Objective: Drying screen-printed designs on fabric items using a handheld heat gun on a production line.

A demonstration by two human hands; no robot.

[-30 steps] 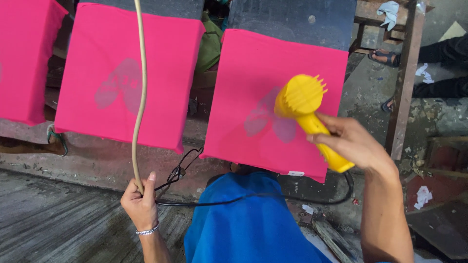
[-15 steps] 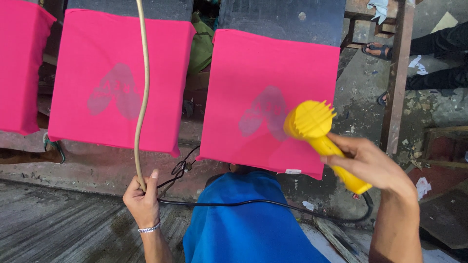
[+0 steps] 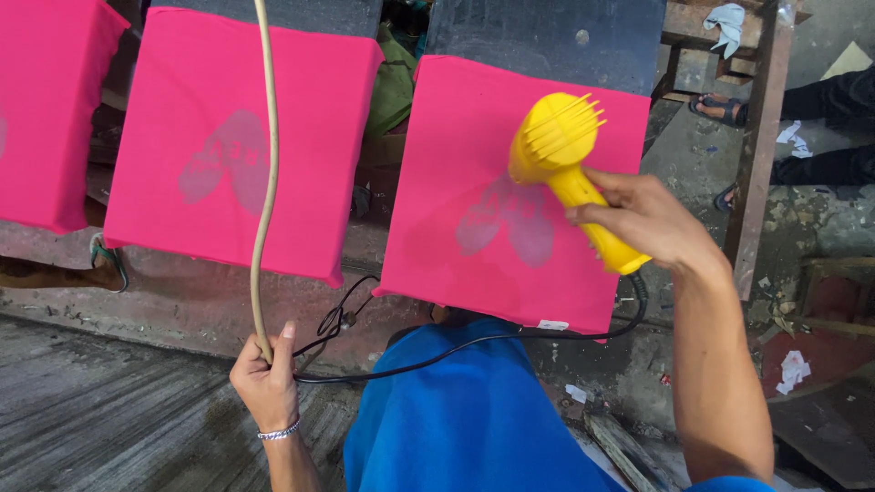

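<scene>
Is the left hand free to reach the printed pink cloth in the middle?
Probably not as it is: the left hand grips a beige hose and a black cable. The middle cloth itself is uncovered.

The right hand (image 3: 647, 223) grips a yellow dryer (image 3: 570, 169) by its handle, nozzle above the grip over a pink shirt (image 3: 510, 210) (grey print beneath). The left hand (image 3: 266, 383) clasps a tan hose (image 3: 266, 182) rising above it.

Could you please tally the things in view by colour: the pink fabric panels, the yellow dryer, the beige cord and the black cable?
Pink panels: 3 (left edge, middle, right)
Yellow dryer, held in the right hand: 1
Beige cord, gripped by the left hand: 1
Black cable: 1
Total: 6
</scene>
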